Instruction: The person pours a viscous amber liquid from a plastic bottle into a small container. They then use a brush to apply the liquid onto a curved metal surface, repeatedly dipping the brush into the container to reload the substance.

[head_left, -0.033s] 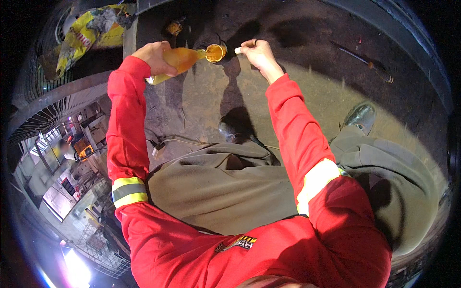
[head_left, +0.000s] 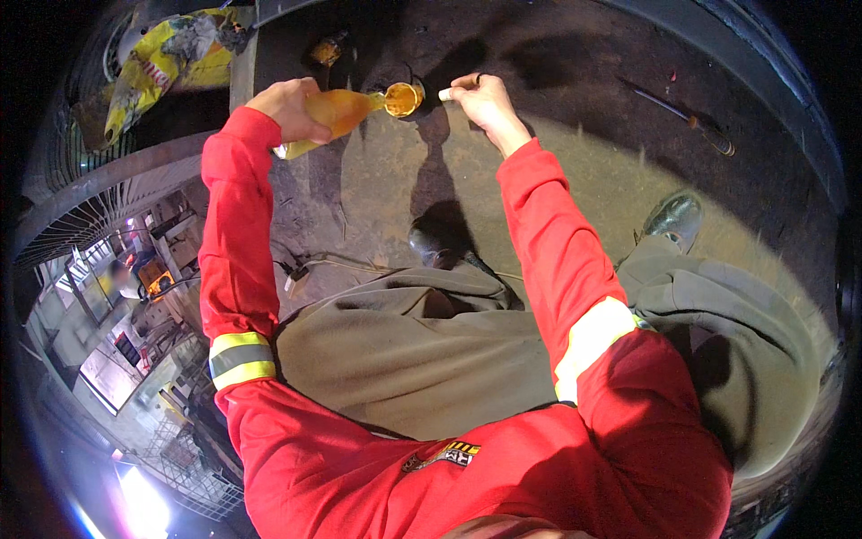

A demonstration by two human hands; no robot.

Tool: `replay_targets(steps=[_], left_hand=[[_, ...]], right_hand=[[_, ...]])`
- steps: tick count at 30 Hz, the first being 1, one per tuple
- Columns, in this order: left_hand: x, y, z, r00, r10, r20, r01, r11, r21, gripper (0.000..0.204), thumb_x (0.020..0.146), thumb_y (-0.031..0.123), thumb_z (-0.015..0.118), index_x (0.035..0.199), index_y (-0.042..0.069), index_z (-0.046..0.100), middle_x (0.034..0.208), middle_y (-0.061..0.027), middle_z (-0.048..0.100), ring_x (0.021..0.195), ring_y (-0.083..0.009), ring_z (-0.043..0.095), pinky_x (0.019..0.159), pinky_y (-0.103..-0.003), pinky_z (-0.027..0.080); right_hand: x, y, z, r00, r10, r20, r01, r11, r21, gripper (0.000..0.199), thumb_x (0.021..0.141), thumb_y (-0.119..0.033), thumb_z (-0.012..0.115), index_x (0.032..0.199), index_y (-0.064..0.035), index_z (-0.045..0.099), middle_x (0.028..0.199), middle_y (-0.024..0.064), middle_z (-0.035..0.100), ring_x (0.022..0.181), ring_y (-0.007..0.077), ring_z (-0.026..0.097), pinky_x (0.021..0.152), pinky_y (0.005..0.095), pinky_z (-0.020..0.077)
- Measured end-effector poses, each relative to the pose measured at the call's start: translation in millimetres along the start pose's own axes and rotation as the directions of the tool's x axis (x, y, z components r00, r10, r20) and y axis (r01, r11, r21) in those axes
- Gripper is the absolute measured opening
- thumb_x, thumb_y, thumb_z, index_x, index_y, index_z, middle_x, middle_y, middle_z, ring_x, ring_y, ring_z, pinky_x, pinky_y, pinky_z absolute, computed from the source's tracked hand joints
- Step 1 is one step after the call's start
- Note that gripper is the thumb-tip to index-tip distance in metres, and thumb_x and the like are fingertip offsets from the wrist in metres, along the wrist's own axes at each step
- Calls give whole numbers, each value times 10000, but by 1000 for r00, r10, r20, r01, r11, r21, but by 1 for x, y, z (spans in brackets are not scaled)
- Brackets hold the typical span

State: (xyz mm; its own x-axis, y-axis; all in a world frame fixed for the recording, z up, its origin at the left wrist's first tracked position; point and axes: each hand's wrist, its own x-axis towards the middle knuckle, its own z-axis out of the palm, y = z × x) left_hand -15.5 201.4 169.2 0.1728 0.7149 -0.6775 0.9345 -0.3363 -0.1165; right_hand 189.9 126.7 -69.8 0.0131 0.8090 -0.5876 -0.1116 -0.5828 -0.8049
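Note:
My left hand (head_left: 289, 110) is closed round a clear bottle (head_left: 346, 110) of yellow-orange liquid. The bottle lies tipped well over, its neck pointing right and its mouth at the rim of a small round cup (head_left: 403, 99). Orange shows inside the cup, though I cannot tell how full it is. To the right of the cup, apart from it, my right hand (head_left: 485, 103) pinches a small white bottle cap (head_left: 445, 94) between thumb and fingers.
A screwdriver-like tool (head_left: 669, 108) lies on the dark floor at the far right. A crumpled yellow bag (head_left: 148, 76) is at the far left, beside a metal frame. Behind the cup sits a small orange-brown object (head_left: 327, 51). My dark shoes (head_left: 673, 220) rest on the floor nearer me.

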Motion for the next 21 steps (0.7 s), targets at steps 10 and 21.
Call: replay_targets(steps=[10, 21], left_hand=[[-22, -28, 83, 983, 28, -183, -98, 917, -386, 705, 592, 316, 823, 1159, -27, 582, 981, -232, 677, 918, -354, 677, 826, -402, 527], [-37, 14, 216, 867, -373, -330, -59, 581, -812, 702, 636, 172, 856, 1232, -5, 530, 1094, -137, 651, 1016, -202, 640, 902, -318, 501]], right_hand=[[4, 4, -5, 1000, 8, 10, -7, 998, -56, 290, 788, -164, 777, 1021, -15, 689, 880, 42, 666, 733, 123, 582, 619, 279, 481], [5, 1, -13, 999, -37, -5, 37, 998, 43, 296, 732, -167, 823, 932, -5, 677, 717, 9, 618, 587, 92, 519, 533, 281, 431]])
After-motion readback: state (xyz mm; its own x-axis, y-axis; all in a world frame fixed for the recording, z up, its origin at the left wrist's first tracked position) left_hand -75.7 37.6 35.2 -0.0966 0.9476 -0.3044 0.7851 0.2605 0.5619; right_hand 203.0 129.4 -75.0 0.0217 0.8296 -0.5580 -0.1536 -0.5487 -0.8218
